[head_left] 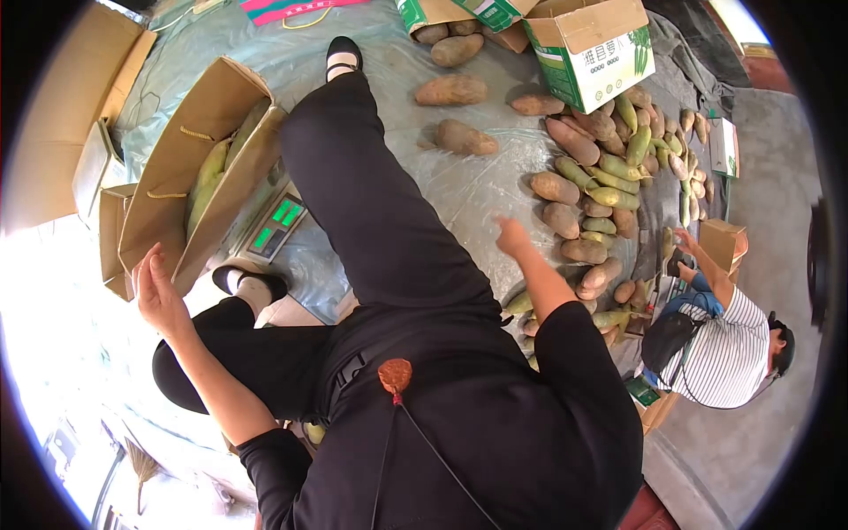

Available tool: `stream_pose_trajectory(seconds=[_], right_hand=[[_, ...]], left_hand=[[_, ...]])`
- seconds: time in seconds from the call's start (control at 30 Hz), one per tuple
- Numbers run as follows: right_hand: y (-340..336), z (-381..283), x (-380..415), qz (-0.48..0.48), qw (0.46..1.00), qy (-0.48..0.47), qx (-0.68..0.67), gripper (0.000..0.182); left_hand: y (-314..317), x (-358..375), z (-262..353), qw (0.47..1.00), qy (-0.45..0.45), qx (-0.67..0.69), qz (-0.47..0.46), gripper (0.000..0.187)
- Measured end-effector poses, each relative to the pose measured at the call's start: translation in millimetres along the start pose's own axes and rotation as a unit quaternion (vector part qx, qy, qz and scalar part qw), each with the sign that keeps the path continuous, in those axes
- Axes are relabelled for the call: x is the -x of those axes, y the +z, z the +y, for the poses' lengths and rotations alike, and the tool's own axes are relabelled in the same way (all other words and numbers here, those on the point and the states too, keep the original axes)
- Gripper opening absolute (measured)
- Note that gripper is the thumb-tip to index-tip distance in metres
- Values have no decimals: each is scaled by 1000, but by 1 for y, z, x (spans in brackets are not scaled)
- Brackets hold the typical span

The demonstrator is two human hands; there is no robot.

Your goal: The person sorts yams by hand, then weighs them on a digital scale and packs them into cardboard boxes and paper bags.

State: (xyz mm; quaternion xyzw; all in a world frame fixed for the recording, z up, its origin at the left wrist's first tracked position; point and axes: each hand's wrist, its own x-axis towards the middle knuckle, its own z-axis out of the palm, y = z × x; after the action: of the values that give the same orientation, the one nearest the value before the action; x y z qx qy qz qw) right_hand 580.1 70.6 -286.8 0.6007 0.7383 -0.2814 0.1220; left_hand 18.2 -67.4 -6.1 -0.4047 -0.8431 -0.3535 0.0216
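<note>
My left hand (159, 296) is at the near edge of a tall open cardboard box (163, 146), fingers stretched out and holding nothing. Inside that box lie long pale-green radishes (208, 181); rope handles show on its inner wall. Under and beside the box is a scale (268, 231) with lit green digits. My right hand (514, 238) hovers over the plastic sheet, one finger sticking out and nothing seen in it. Nearest to it is the heap's edge, with brown, soil-coloured roots (555, 187) and green radishes (609, 178).
Loose brown roots (450, 89) lie on the plastic sheet (389, 35) ahead of my foot. Green-and-white cartons (609, 66) stand at the back. At the right, a person in a striped shirt (724, 344) reaches towards the heap. Another cardboard box (66, 106) stands far left.
</note>
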Motion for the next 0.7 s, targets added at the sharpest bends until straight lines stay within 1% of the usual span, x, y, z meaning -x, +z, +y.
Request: stream_pose_trajectory(seconds=[0.07, 0.1, 0.13, 0.17, 0.2, 0.23, 0.27, 0.3, 0.37, 0.4, 0.47, 0.5, 0.53, 0.57, 0.63, 0.7], right_hand=[[52, 28, 23, -73, 997, -8, -14, 49], [42, 13, 30, -72, 997, -11, -15, 49], [23, -11, 38, -175, 970, 125, -115, 42], [11, -28, 43, -272, 903, 256, -211, 36], [24, -23, 36, -269, 904, 254, -212, 36], [37, -19, 28, -222, 949, 145, -172, 34], [33, -22, 23, -168, 977, 35, -127, 33], [29, -25, 17, -161, 978, 38, -128, 33], [19, -41, 5, -86, 970, 59, -218, 32], [10, -49, 2, -83, 971, 61, -218, 32], [-1, -66, -2, -63, 950, 58, -301, 31], [-1, -72, -3, -70, 950, 48, -301, 31], [-4, -76, -4, -65, 949, 60, -303, 32], [-4, -78, -4, -65, 948, 71, -304, 32], [-2, -81, -1, -67, 965, 38, -250, 31], [15, -72, 0, -57, 968, 5, -244, 28]], left_hand=[[3, 0, -3, 1000, 7, -13, -5, 22], [3, 0, -2, 1000, 11, -16, -7, 22], [2, 1, 0, 1000, 12, -19, -5, 22], [1, 1, 2, 999, 9, -33, -7, 22], [2, 0, 3, 999, 5, -46, -8, 22], [3, 0, 2, 999, 5, -39, -7, 21], [3, 1, 2, 999, 9, -33, -6, 21], [3, 1, 0, 999, 15, -34, -2, 21], [2, 1, -6, 999, 27, -32, 0, 20], [4, 0, -4, 999, 29, -30, 0, 20], [0, 0, -2, 999, 22, -30, 4, 19], [1, -1, -9, 1000, 9, 0, 6, 18], [1, 0, -14, 999, 16, 30, 12, 17], [0, 0, -9, 999, 24, 30, 16, 17], [-2, 1, -2, 999, 21, 21, 24, 16], [-3, 1, 1, 999, 22, 16, 35, 15]])
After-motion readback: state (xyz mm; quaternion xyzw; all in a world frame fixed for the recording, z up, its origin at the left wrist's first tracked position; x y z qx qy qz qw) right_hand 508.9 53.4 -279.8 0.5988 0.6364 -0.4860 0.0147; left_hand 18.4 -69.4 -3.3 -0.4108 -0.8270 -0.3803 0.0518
